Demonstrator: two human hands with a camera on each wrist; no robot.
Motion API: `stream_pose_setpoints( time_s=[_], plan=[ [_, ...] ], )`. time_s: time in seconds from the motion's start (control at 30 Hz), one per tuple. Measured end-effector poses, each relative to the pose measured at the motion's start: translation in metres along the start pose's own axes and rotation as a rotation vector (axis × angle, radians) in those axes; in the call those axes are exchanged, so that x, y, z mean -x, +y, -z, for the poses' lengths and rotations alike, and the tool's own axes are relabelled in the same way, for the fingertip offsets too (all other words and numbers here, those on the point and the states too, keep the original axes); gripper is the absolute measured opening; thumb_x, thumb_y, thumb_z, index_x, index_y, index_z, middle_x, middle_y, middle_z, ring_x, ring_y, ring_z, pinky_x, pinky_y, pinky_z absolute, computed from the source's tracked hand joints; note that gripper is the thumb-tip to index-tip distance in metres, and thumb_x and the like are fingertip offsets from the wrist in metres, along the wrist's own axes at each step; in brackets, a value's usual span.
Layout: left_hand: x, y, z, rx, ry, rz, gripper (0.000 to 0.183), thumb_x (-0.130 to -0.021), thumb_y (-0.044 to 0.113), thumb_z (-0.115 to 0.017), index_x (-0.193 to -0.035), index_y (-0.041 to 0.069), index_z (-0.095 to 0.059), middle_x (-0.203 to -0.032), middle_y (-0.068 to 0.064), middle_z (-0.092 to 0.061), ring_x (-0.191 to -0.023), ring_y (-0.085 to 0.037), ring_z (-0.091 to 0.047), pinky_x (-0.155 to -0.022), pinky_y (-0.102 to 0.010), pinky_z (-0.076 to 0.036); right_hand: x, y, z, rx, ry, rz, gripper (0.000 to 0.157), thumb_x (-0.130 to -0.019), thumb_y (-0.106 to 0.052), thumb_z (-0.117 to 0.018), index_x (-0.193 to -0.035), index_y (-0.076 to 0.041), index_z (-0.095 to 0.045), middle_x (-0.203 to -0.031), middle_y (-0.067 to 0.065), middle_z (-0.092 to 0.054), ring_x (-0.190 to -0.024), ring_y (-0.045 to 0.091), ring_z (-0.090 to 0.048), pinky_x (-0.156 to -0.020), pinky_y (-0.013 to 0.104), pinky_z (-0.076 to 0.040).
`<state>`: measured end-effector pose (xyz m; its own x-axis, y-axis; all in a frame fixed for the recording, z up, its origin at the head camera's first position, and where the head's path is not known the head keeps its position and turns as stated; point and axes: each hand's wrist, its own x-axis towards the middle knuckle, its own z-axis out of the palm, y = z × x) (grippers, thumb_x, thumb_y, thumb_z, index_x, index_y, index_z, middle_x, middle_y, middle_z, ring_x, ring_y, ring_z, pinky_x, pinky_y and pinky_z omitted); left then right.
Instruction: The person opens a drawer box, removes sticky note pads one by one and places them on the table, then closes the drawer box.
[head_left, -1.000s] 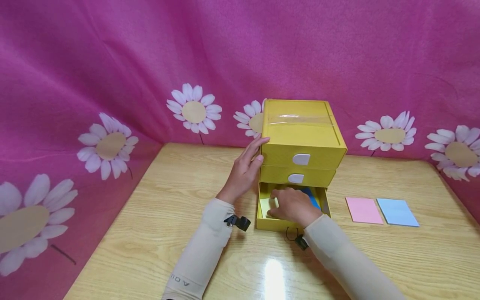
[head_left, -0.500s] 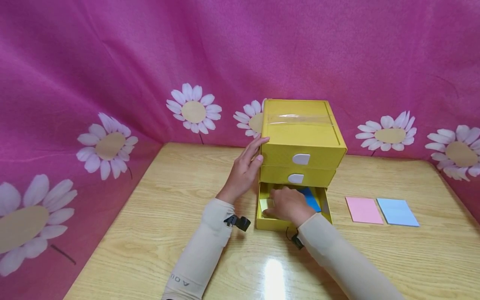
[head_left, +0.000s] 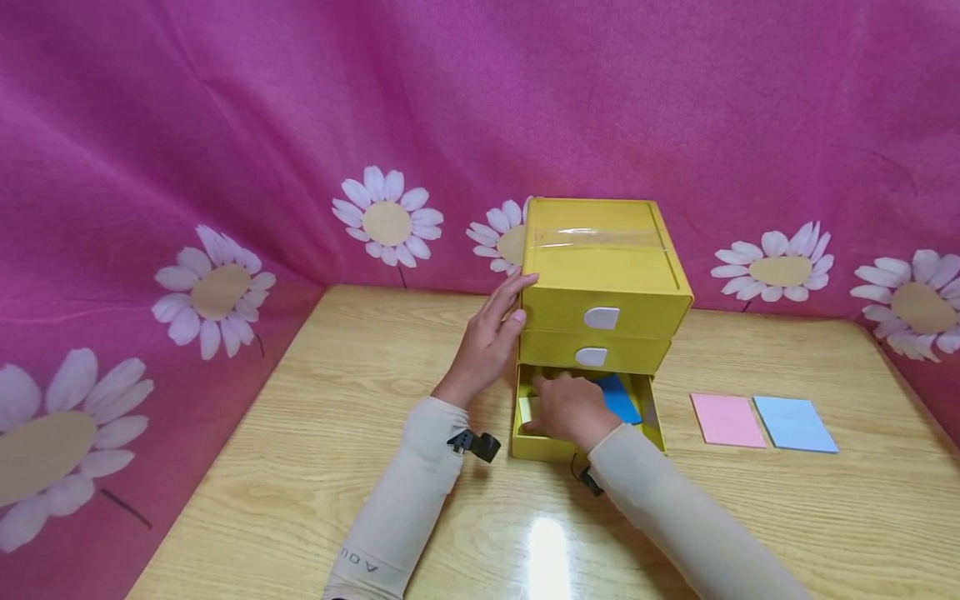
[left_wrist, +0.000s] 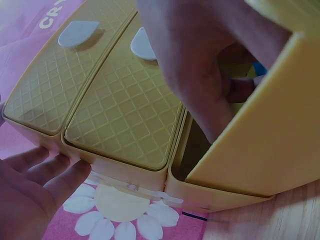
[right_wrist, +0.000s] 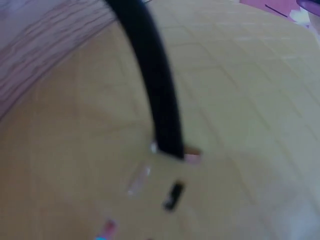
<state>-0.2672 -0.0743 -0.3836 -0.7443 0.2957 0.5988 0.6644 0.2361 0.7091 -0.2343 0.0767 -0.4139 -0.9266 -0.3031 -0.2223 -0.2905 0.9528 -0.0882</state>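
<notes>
My left hand rests against the left side of the yellow drawer cabinet, its fingertips at the top edge. In the left wrist view the fingers of that left hand lie along the cabinet's side. My right hand reaches into the pulled-out bottom drawer, over a pale yellow note pad. Thumb and index finger are spread across this pad; whether they pinch it is hidden. A dark blue note pad lies to the right of the hand in the drawer.
A pink note pad and a light blue note pad lie side by side on the wooden table, right of the cabinet. Two upper drawers with white tabs are closed. A pink flowered cloth hangs behind.
My right hand has moved slightly left inside the drawer, covering more of the pale yellow pad and uncovering more of the dark blue one. My left hand has stayed in place.
</notes>
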Motion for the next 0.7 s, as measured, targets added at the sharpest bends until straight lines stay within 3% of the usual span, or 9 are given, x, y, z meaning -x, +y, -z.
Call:
stream_pose_setpoints(
  time_s=[0.33,0.7],
  plan=[
    [-0.0005,-0.0004,0.0003,0.017,0.004,0.004,0.044,-0.102,0.023,-0.040,-0.146,0.025,-0.041,-0.156,0.010,-0.027,-0.142,-0.008,-0.026,-0.107,-0.035,-0.038,0.0003,-0.0014,0.0001,0.034,0.025,0.029,0.083,-0.069,-0.061,-0.076,-0.130,-0.008,-0.056,-0.102,0.022,-0.066,-0.081,0.040,-0.065,-0.060,0.049,-0.056],
    [-0.0004,-0.0022,-0.0009,0.031,0.000,0.003,0.044,-0.102,0.021,-0.040,-0.146,0.024,-0.042,-0.157,0.008,-0.027,-0.142,-0.010,-0.026,-0.108,-0.036,-0.038,0.0000,-0.0038,0.0003,0.007,-0.024,-0.005,0.087,-0.072,-0.058,-0.077,-0.133,-0.002,-0.049,-0.106,0.024,-0.062,-0.087,0.042,-0.064,-0.067,0.051,-0.056]
  ],
)
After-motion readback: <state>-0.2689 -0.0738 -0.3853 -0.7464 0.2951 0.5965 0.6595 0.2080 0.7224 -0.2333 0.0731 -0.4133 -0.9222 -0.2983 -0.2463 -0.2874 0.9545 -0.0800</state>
